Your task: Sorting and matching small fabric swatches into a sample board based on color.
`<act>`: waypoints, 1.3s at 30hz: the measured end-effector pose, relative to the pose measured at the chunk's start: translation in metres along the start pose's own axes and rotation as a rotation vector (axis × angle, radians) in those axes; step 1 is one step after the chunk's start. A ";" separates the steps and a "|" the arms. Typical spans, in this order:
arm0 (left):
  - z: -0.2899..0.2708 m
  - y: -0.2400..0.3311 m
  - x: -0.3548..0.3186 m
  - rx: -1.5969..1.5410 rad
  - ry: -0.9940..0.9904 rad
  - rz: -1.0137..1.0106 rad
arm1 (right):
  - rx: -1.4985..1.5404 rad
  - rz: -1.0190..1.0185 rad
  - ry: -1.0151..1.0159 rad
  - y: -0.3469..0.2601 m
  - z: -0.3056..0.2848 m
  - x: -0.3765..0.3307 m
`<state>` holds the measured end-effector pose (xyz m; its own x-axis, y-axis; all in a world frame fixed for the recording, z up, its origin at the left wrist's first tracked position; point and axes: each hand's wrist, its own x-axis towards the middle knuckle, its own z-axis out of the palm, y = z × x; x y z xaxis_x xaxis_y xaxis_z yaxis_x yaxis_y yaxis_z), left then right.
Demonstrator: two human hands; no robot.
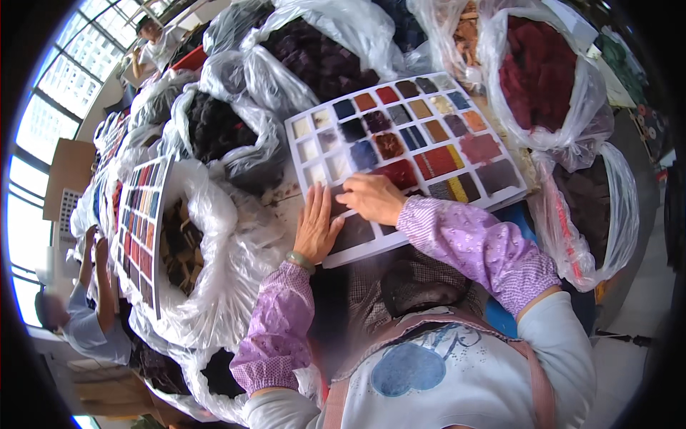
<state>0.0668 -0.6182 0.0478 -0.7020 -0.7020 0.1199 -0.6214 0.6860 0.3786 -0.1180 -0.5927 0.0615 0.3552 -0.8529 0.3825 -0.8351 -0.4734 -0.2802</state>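
Together, both hands rest on a white swatch board.
Left hand lies flat, grip spread; right hand presses a dark swatch, fingers loosely curled, pinching nothing.

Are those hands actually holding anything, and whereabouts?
Nothing is gripped. The left hand lies flat on the swatch card's lower edge; the right hand presses fingertips onto it.

Person wears purple patterned oversleeves with gathered elastic cuffs over a white long-sleeved top, a pinkish apron strap across the chest, a blue round print on front, and a pale green bangle on left wrist.
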 end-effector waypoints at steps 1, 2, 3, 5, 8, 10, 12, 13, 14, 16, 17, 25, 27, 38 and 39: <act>-0.001 -0.001 -0.004 0.035 -0.024 -0.059 | -0.044 -0.039 0.076 -0.005 0.009 0.004; -0.001 -0.001 -0.003 -0.007 -0.087 -0.040 | -0.038 -0.026 -0.038 -0.004 0.002 0.007; -0.006 -0.005 0.000 -0.038 -0.149 -0.033 | -0.022 -0.021 -0.149 0.001 -0.007 0.009; -0.026 -0.009 0.023 -0.197 -0.552 -0.014 | 0.224 0.123 -0.303 0.036 -0.048 0.001; -0.069 -0.008 0.054 -0.150 -0.559 0.015 | 0.064 0.362 0.219 0.136 -0.086 0.014; -0.086 0.018 0.103 -0.190 -0.350 0.168 | -0.134 0.596 0.503 0.223 -0.126 -0.002; -0.087 0.040 0.170 -0.150 -0.294 0.159 | -0.359 0.736 0.542 0.302 -0.141 -0.017; -0.070 0.035 0.207 -0.182 -0.115 0.380 | -0.427 0.791 0.550 0.333 -0.135 -0.018; -0.056 0.037 0.249 -0.205 -0.110 0.322 | -0.359 0.779 0.548 0.355 -0.129 -0.019; -0.020 0.040 0.327 -0.180 0.045 0.284 | -0.245 0.723 0.521 0.369 -0.125 -0.009; -0.001 0.048 0.365 -0.245 0.105 0.241 | -0.286 0.715 0.490 0.369 -0.126 -0.005; 0.084 0.097 0.509 0.108 0.178 -0.172 | -0.551 0.711 0.089 0.367 -0.141 -0.007; 0.083 0.092 0.511 0.123 0.244 -0.227 | -0.153 0.866 0.234 0.363 -0.167 -0.013; -0.087 0.057 0.334 0.066 0.417 0.273 | -0.348 0.559 0.225 0.379 -0.150 -0.022; -0.096 0.050 0.306 0.094 0.429 0.375 | -0.414 0.578 0.260 0.388 -0.150 -0.025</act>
<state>-0.1457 -0.8170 0.1918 -0.6882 -0.4088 0.5994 -0.3991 0.9032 0.1577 -0.5140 -0.7218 0.0749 -0.2553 -0.8366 0.4847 -0.9659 0.1987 -0.1657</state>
